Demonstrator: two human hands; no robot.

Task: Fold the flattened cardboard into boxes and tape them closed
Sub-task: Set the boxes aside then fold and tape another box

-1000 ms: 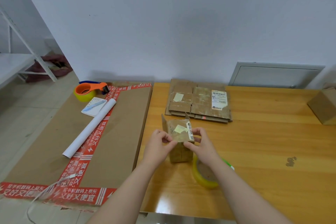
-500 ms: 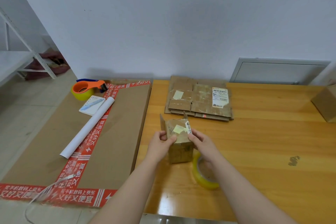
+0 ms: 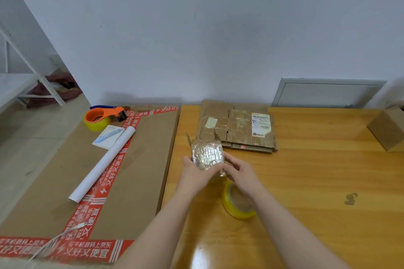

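Two grips at scene's near centre: left hand [image 3: 192,173], fingers curled, clasping small tape-glazed brown cardboard box [image 3: 207,155] by its left side, right hand [image 3: 240,172] pinching its near right corner. Seems light, thin-walled, slick; best held at stiff edges, never squeezed across faces.

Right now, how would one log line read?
small box: tilted, one flap up; left hand: grips it; right hand: grips it; tape roll: on table; flat cardboard: stacked behind

Tape roll [image 3: 237,202] crowds right wrist
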